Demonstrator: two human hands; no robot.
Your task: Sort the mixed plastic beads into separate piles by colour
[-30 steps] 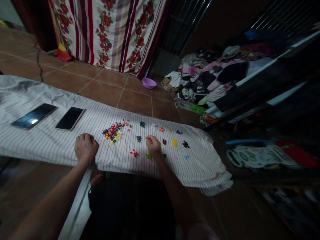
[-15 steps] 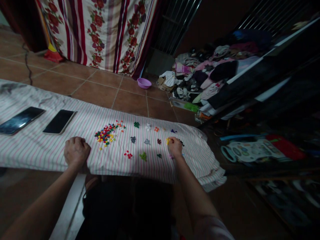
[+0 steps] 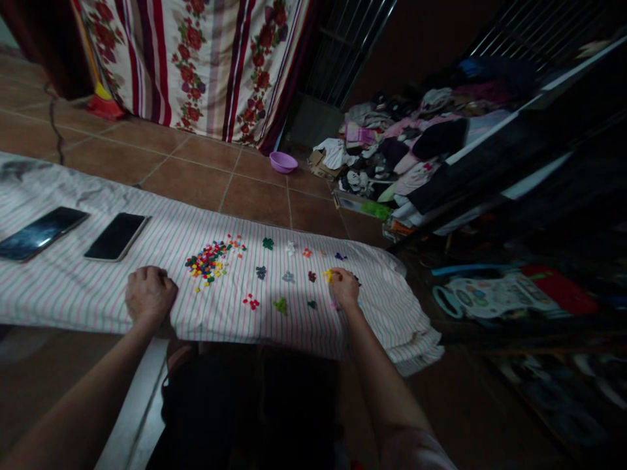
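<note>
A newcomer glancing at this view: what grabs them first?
Probably the bright mixed heap on the striped cloth, to the right of the left hand. Next, the right hand at the yellow pile, farther right. Beyond the cloth, upper left, hangs the flowered curtain.

Pretty dim in here tbh, the right side's almost black. Floor point(image 3: 257, 199) is brown tile, there's a flowery striped curtain point(image 3: 214, 72) hanging at the back, dark metal bars point(image 3: 345, 49) beside it, and a big messy heap of clothes point(image 3: 404, 143) over to the right.
</note>
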